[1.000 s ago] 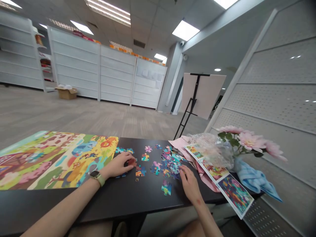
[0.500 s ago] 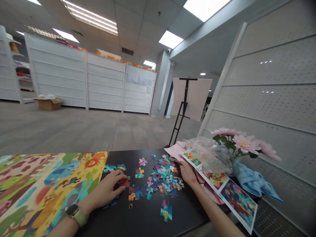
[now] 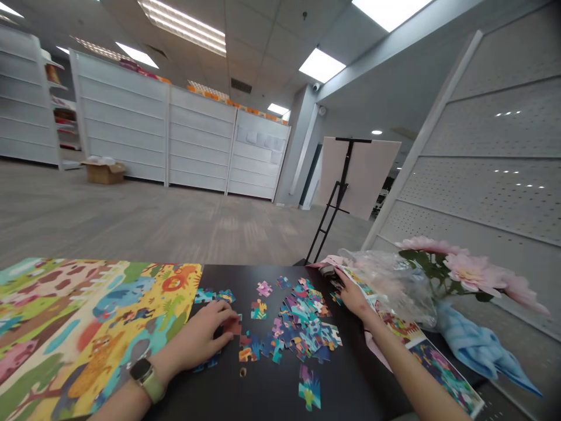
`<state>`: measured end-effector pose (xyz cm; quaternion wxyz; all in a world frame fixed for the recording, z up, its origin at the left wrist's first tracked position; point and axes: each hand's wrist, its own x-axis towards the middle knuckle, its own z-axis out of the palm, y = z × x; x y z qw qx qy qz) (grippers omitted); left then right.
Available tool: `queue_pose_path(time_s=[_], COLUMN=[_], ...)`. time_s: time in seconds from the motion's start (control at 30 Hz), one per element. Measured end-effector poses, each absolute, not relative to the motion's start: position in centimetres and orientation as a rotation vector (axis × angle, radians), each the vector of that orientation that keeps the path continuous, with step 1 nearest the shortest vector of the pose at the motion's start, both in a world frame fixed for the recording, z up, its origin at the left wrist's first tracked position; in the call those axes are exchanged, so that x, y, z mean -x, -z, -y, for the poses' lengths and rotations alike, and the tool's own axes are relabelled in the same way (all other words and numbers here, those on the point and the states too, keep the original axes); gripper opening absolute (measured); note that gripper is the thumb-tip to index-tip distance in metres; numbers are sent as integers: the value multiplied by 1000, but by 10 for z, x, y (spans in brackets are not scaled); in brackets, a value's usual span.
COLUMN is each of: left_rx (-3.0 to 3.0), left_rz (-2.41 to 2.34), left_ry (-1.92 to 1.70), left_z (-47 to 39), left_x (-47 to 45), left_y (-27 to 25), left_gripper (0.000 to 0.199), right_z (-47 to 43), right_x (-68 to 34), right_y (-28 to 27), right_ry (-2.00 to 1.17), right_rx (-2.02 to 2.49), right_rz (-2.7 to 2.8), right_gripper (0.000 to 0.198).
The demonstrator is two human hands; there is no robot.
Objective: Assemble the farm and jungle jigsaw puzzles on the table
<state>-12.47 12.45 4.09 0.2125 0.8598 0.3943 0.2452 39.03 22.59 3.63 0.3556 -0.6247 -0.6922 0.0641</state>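
Observation:
My left hand (image 3: 208,332), with a green-strapped watch on its wrist, has thumb and fingers curled at a reddish puzzle piece (image 3: 237,325) on the black table. Joined blue pieces lie partly under that hand. To the right, the fingers of my right hand (image 3: 354,297) close on a small dark grey object (image 3: 328,271), whose kind I cannot make out, beside the picture sheet (image 3: 442,365). Between the hands spreads a heap of loose puzzle pieces (image 3: 307,321). A joined purple-and-green section (image 3: 309,387) lies nearer me, and a yellow-and-teal piece (image 3: 258,310) sits behind.
A large animal picture (image 3: 105,327) covers the table's left side. On the right are crumpled clear plastic (image 3: 394,280), pink flowers (image 3: 473,269) and a blue checked cloth (image 3: 475,345). An easel (image 3: 339,187) stands behind the table, with a perforated white panel (image 3: 495,187) at right.
My right hand has moved away and to the right with the grey object, uncovering some pieces beside the heap. The left hand stays at the reddish piece. The view has shifted slightly.

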Motion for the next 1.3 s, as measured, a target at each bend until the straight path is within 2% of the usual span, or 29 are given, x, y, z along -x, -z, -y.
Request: queue_pose_path(time_s=[0.13, 0.37, 0.6, 0.97, 1.3], left_rx=[-2390, -2383, -2383, -2333, -2345], left_rz=[-1108, -1111, -1124, -1096, -1113], left_ry=[-674, -689, -681, -668, -636], left_z=[-124, -126, -126, -125, -125], left_x=[124, 124, 123, 124, 125], left_y=[-42, -39, -39, -41, -41], left_gripper=[28, 28, 28, 28, 30], right_z=[-229, -213, -178, -189, -164], right_x=[-394, -377, -316, -261, -229], right_y=[-36, -20, -8, -44, -43], right_ry=[-131, -133, -232, -380, -480], right_rx=[1621, 1628, 1522, 1440, 1389], right_rz=[1813, 1861, 1952, 2005, 2097], right_gripper=[76, 72, 70, 39, 35])
